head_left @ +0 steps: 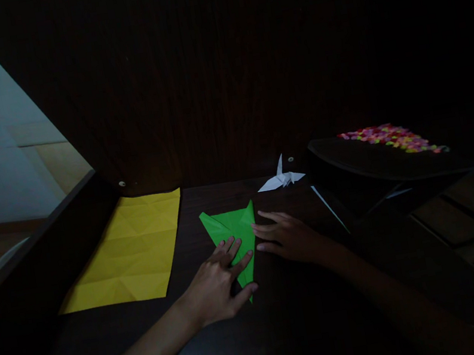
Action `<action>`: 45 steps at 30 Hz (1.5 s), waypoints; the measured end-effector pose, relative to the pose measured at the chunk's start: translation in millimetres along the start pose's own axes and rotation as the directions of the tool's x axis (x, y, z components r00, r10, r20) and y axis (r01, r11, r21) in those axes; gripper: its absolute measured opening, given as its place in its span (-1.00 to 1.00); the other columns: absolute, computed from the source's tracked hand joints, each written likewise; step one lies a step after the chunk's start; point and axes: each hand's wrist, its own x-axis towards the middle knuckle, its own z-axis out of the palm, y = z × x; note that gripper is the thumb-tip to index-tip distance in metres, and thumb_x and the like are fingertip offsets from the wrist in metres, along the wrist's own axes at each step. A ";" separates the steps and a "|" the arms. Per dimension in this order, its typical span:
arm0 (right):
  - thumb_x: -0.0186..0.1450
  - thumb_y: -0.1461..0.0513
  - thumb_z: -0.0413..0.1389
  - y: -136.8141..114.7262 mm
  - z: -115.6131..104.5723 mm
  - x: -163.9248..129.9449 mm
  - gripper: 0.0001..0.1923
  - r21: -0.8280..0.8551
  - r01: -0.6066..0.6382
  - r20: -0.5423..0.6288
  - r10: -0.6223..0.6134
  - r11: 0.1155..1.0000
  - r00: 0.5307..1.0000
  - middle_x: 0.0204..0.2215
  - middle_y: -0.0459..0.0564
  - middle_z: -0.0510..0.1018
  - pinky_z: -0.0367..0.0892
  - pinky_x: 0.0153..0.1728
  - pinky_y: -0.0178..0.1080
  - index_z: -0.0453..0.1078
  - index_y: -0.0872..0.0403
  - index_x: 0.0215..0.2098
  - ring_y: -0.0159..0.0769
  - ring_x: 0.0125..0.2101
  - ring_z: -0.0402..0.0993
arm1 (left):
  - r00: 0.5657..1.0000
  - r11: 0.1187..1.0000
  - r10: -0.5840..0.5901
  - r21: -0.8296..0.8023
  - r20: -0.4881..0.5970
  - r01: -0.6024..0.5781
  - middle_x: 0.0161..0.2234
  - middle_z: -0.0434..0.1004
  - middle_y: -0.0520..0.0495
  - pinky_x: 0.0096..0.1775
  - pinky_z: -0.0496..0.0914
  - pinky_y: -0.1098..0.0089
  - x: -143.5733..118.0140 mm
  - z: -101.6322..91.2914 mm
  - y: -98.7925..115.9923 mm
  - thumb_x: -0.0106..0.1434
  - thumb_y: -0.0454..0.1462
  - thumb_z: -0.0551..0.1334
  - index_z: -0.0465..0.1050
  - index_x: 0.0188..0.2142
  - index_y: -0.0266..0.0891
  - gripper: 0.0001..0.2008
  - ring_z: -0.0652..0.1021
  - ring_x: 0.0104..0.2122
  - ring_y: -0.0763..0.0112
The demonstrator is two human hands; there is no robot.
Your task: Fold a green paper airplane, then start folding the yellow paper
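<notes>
Both my hands lie flat with fingers spread, my left hand [216, 284] pressing the folded green paper [234, 235] on the dark desk [289, 326], my right hand [286, 234] touching its right edge.

We count three pieces of coloured paper on the dark wooden desk [289, 326]. One is a flat yellow creased paper sheet [133, 249], lying well left of the green piece. One is a green paper folded into a long narrow kite shape [232, 230], and we take it as our landmark. One is a small white folded paper crane [281, 178], beyond the green piece and to its right. We count two bare hands: one left hand [219, 286] resting flat on the green piece, one right hand [285, 236] touching its right edge. Right of the green piece we count one heap of tiny multicoloured bits [391, 138], too many and too small to number, on one dark raised surface [352, 161]
</notes>
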 end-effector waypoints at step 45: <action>0.39 0.16 -0.04 10.2 19.7 7.9 -0.56 -0.113 -0.015 -0.292 -0.018 0.994 0.956 0.28 0.14 0.17 -0.03 0.22 0.26 0.26 0.09 0.20 -0.01 0.32 -0.07 | 0.984 0.974 0.171 -0.160 0.048 -0.161 0.29 0.08 -0.26 0.25 0.12 -0.03 -1.1 -18.5 -15.3 0.30 -0.02 0.17 0.26 0.21 -0.26 -0.43 0.16 0.27 0.05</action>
